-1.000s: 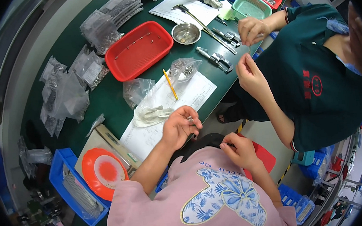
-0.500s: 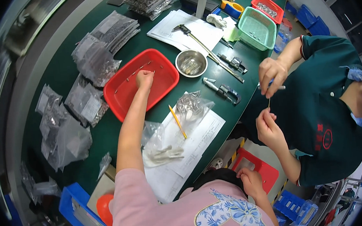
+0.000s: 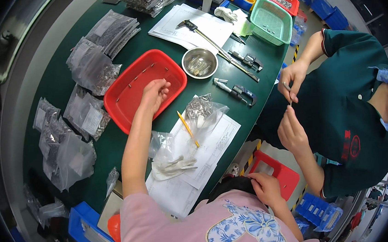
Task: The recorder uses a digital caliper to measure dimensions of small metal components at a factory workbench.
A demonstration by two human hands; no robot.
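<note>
Head view: a green table (image 3: 106, 149) spread wide, with a white printed sheet (image 3: 216, 139) near its front edge. Beyond the sheet, a red tray (image 3: 128, 108), just left of a metal bowl (image 3: 199, 51). On the sheet, a clear bag of metal pins (image 3: 200, 111). Holds left hand (image 3: 155, 94) over the red tray, fingers curled; cannot tell whether clenched bare or grasping something small. Rests right hand (image 3: 267, 188) low beside black cloth (image 3: 230, 188), loosely curled, contents hidden. Smallest: metal pieces (image 3: 130, 86) scattered along the tray's far and left sides.
</note>
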